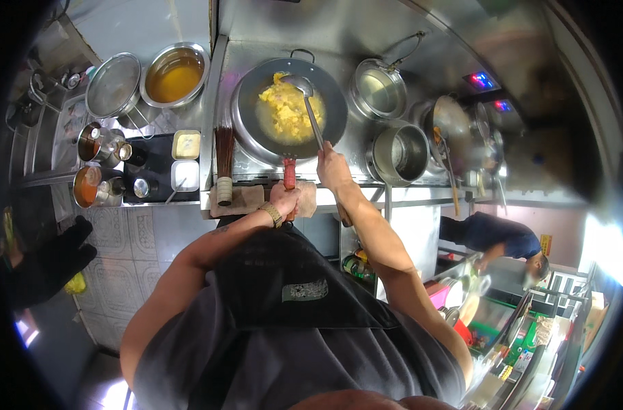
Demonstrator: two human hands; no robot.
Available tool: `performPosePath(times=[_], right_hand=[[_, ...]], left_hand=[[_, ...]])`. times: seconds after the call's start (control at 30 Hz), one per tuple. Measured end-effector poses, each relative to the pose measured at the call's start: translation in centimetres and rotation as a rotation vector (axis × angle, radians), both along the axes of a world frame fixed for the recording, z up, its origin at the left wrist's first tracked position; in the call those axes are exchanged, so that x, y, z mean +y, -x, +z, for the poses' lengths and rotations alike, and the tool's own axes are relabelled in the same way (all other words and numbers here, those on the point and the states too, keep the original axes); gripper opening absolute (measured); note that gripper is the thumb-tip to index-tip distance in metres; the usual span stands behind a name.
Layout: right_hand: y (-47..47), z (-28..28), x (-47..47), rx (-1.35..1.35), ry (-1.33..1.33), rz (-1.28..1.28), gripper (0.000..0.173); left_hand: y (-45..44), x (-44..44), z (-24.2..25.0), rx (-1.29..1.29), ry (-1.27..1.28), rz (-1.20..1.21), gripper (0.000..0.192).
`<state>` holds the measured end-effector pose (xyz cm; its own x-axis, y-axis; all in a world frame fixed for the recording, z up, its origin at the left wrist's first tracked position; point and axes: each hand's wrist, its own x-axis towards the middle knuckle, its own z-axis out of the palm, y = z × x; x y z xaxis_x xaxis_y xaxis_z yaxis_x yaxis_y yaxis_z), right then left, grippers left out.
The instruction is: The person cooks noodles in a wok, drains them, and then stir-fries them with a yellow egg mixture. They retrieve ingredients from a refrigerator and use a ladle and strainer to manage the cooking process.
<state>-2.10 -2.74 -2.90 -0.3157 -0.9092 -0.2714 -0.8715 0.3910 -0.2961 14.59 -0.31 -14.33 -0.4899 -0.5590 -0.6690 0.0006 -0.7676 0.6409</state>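
A large dark wok (250, 123) sits on the stove before me, with yellow scrambled egg (291, 110) and thin liquid in its bowl. My left hand (285, 199) is wrapped around the wok's red-wrapped handle (289, 173). In my right hand (333, 166) is a long metal cooking ladle (314, 123), whose wooden grip end shows below the wrist. The ladle's round head rests at the upper part of the egg; whether it touches the wok wall is hard to tell. A folded beige cloth (307, 199) lies beside my left hand at the stove's front edge.
Left of the wok stand a bamboo wok brush (224, 164), a bowl of amber liquid (175, 77), a strainer (114, 84) and seasoning containers (185, 175). To the right are a pot of clear liquid (379, 89), an empty-looking pot (401, 154) and another wok (450, 123). A person (501, 238) bends at the far right.
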Motion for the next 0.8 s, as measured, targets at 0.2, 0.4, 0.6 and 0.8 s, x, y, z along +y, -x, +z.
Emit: performPosePath(times=[0.2, 0.4, 0.6, 0.8], right_hand=[[-2.7, -1.2, 2.1, 0.024, -0.202, -0.011, 0.036], [-1.3, 1.1, 3.0, -0.010, -0.048, -0.017, 0.037], [-3.3, -0.9, 3.6, 0.065, -0.164, 0.008, 0.054], [0.9, 1.2, 1.1, 0.184, -0.193, 0.107, 0.056]], left_hand=[[0.2, 0.0, 0.5, -0.016, -0.023, 0.030, 0.015], [0.1, 0.0, 0.4, -0.005, 0.005, 0.017, 0.013], [-0.1, 0.0, 0.2, -0.005, -0.003, -0.009, 0.011], [-0.1, -0.1, 0.5, -0.005, -0.010, -0.025, 0.013]])
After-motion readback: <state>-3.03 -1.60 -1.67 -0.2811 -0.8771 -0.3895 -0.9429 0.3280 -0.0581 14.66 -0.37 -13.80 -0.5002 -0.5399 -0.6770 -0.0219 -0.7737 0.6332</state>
